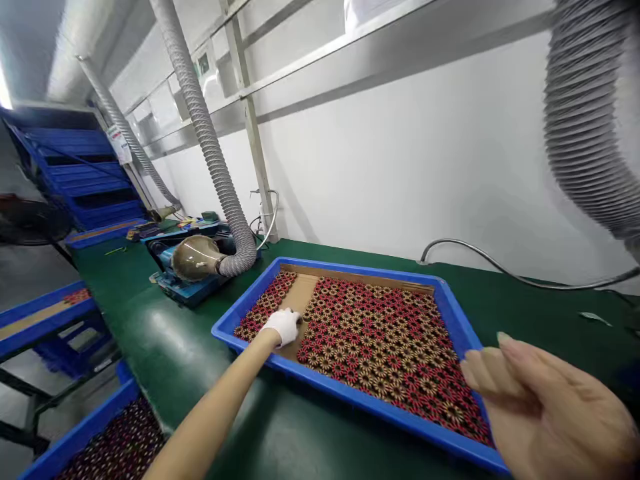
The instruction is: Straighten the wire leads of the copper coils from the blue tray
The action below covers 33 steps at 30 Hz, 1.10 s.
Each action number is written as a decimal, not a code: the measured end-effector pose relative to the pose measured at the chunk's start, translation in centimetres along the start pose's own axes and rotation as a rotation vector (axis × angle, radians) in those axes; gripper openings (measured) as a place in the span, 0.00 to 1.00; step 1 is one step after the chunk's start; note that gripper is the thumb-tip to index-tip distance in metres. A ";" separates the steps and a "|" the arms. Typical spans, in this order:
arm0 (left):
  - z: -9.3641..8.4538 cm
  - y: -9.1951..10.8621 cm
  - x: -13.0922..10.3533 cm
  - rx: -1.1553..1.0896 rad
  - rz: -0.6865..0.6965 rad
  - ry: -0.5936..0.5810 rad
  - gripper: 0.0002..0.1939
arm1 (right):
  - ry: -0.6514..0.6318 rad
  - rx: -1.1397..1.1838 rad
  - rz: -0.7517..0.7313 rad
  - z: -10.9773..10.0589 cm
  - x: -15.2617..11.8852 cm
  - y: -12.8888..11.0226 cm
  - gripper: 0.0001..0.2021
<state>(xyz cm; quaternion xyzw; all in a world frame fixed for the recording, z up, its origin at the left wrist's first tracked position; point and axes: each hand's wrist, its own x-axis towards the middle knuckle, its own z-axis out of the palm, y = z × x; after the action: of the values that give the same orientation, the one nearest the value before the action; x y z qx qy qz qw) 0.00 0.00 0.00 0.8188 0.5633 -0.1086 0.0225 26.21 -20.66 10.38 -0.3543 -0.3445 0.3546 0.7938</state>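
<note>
A blue tray lined with cardboard lies on the green bench. Small flower-shaped parts, red and copper-coloured with dark centres, cover most of it in rows and look like wound coils. A narrower group of the same parts fills the left end, with a bare cardboard strip between. In that strip is my left hand, in a white glove, its fingers curled down beside the larger group's edge; its fingertips are partly hidden. My bare right hand is closed over the tray's right front corner, and whatever it holds is hidden.
Left of the tray stands a blue machine with a round hood joined to a grey hose. A metal conduit runs along the wall at the right. Below the bench's left edge is another blue tray of dark parts.
</note>
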 end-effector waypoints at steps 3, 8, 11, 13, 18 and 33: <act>-0.2 0.0 0.0 -0.013 0.004 -0.003 0.17 | -0.012 -0.011 0.007 0.1 -0.1 -0.1 0.25; -0.2 0.0 0.0 -0.087 -0.012 0.001 0.17 | -0.040 -0.017 0.006 0.2 -0.3 -0.1 0.25; 0.0 0.0 0.1 -0.168 -0.040 0.004 0.16 | -0.048 -0.016 0.004 0.3 -0.2 -0.1 0.25; 0.2 0.0 0.2 -0.244 -0.059 0.008 0.16 | -0.049 -0.011 0.000 0.3 -0.2 0.0 0.25; 0.1 -0.3 0.6 -0.546 -0.121 0.054 0.14 | -0.069 -0.014 -0.008 0.3 -0.2 0.1 0.24; -2.0 -0.2 5.1 -1.387 -0.388 -0.052 0.17 | -0.043 -0.032 0.044 -0.5 0.1 0.7 0.24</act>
<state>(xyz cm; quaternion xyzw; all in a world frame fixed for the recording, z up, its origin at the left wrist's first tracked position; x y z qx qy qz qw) 1.88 5.06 0.90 0.4984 0.6370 0.2526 0.5311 26.40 -20.40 9.63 -0.3668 -0.3592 0.3739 0.7724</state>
